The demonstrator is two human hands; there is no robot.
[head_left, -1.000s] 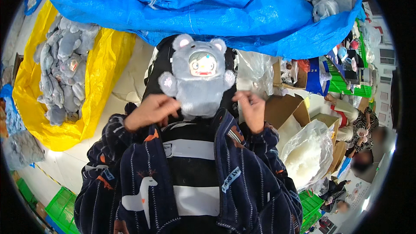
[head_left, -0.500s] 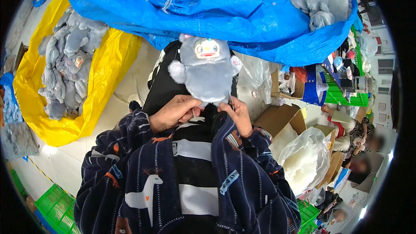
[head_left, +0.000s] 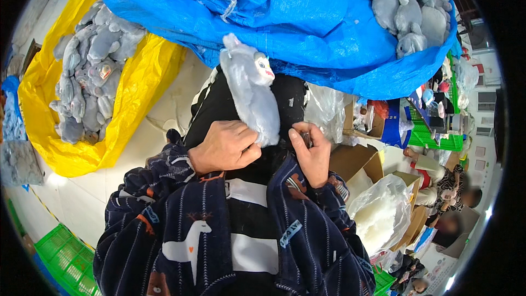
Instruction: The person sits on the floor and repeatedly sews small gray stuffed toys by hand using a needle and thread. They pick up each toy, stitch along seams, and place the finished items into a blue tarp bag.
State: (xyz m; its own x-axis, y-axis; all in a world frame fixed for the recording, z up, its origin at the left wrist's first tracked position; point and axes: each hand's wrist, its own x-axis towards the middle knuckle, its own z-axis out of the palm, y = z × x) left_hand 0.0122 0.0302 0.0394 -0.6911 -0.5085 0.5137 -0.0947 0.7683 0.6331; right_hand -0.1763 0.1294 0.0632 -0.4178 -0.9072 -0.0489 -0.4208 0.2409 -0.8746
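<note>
A grey plush toy (head_left: 249, 90) with a pale face patch stands over my lap, turned side-on with its face to the right. My left hand (head_left: 227, 145) is closed on its lower end, knuckles up. To the right of the toy and apart from it is my right hand (head_left: 312, 151), its fingers curled in and the thumb raised against them. Whatever lies in those fingers, if anything, is too small to make out. Below both hands is my dark patterned jacket (head_left: 181, 214).
A yellow sack (head_left: 60, 153) of grey plush pieces stands at the left. Beyond my lap spreads a large blue sack (head_left: 285, 16), more plush pieces at its right. Right of me are cardboard boxes (head_left: 359, 161) and a clear bag of white stuffing (head_left: 378, 214). Other people (head_left: 452, 186) sit farther right.
The toy has turned from facing me to side-on. My right hand has let go of its lower edge and moved right; my left hand keeps hold.
</note>
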